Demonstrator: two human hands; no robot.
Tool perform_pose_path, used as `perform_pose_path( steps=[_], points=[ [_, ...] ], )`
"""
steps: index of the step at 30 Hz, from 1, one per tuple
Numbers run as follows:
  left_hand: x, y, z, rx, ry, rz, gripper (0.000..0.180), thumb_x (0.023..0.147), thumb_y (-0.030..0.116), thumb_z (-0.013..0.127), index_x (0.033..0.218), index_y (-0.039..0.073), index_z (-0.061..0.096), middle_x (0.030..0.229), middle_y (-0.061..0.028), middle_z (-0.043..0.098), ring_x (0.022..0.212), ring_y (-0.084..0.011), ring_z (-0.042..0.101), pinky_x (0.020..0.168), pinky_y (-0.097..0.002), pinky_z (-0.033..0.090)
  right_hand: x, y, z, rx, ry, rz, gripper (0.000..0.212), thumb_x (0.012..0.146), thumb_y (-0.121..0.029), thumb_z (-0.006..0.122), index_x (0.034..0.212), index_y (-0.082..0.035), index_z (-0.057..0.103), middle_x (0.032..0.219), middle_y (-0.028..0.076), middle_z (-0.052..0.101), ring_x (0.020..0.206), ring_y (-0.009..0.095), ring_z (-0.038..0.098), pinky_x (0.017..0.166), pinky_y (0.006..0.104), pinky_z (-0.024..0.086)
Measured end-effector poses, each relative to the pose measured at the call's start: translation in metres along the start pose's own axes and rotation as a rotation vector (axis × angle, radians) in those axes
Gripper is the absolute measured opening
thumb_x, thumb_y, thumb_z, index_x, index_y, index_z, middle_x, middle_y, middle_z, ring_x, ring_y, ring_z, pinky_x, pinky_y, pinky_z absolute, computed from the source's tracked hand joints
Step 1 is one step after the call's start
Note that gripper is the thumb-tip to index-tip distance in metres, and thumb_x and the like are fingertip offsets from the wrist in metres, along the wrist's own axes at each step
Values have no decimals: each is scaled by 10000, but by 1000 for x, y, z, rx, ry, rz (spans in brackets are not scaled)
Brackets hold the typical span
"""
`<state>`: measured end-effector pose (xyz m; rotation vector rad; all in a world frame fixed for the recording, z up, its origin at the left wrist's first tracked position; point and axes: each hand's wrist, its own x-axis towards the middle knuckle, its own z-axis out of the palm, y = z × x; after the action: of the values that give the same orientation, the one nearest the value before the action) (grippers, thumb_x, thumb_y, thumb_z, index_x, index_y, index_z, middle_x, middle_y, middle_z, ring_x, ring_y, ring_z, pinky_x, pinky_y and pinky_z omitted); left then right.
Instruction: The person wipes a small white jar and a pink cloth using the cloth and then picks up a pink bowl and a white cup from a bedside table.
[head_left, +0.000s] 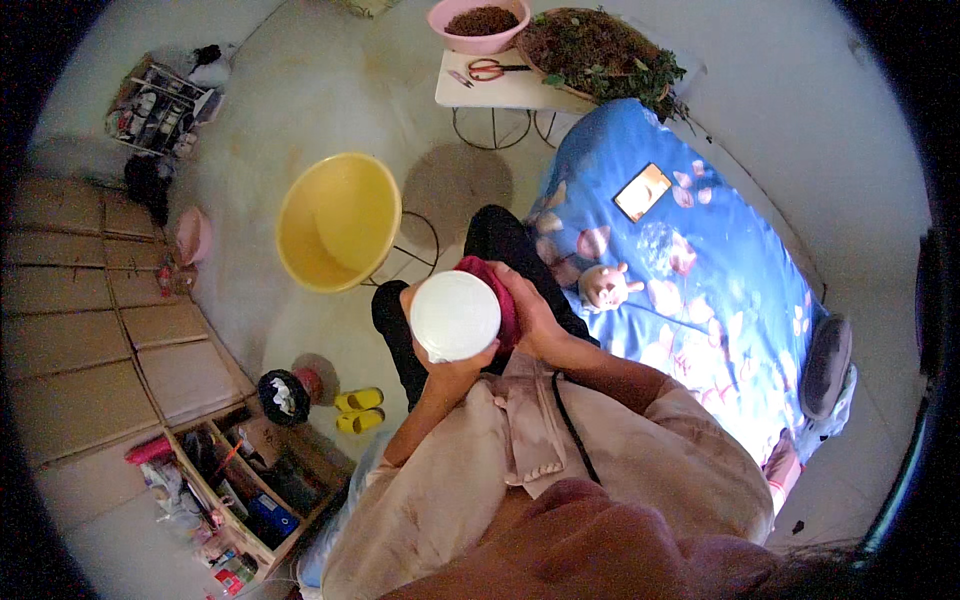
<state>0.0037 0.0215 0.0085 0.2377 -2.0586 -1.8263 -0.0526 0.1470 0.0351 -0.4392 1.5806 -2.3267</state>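
In front of my lap I hold a white round object (455, 316) with a smooth, flat face turned up; it looks like a lidded tub or an upturned bowl, and its sides are mostly hidden. My left hand (462, 366) wraps round its near and left side, the fingers partly behind it. A dark red cloth (507, 305) is bunched against the far right side. My right hand (528, 312) is closed on this cloth, pressing it against the white object.
A yellow basin (340, 222) stands on a wire stand ahead to the left. Scissors (497, 69) lie on a white table (455, 92) beside a pink basin (478, 42) and a leafy plant heap (600, 55). On my right is a blue bed (715, 270) with a phone (643, 192).
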Motion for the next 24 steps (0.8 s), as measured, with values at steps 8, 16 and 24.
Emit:
perform_pose_path(
  steps=[8, 16, 24],
  points=[
    [16, 16, 9, -27, -109, 161, 812, 568, 128, 821, 1238, 23, 375, 1086, -90, 508, 993, -221, 550, 883, -344, 453, -9, 12, -30, 88, 41, 426, 355, 988, -302, 487, 1190, -19, 558, 1042, 71, 639, 918, 139, 585, 872, 292, 465],
    [20, 18, 13, 7, -148, 266, 804, 563, 151, 822, 1225, 21, 385, 1067, -91, 499, 978, -223, 549, 872, -345, 455, -8, 3, -30, 286, 269, 459, 322, 977, -281, 495, 1157, -33, 595, 1013, 63, 657, 913, 138, 603, 831, 282, 477],
    [16, 18, 21, 81, -99, 292, 796, 558, 177, 825, 1211, 20, 397, 1051, -92, 490, 966, -226, 547, 864, -348, 455, -13, 12, -25, 662, 222, 631, 422, 983, -394, 461, 1204, -58, 589, 1110, 79, 642, 1014, 152, 580, 910, 307, 451]
  ],
)
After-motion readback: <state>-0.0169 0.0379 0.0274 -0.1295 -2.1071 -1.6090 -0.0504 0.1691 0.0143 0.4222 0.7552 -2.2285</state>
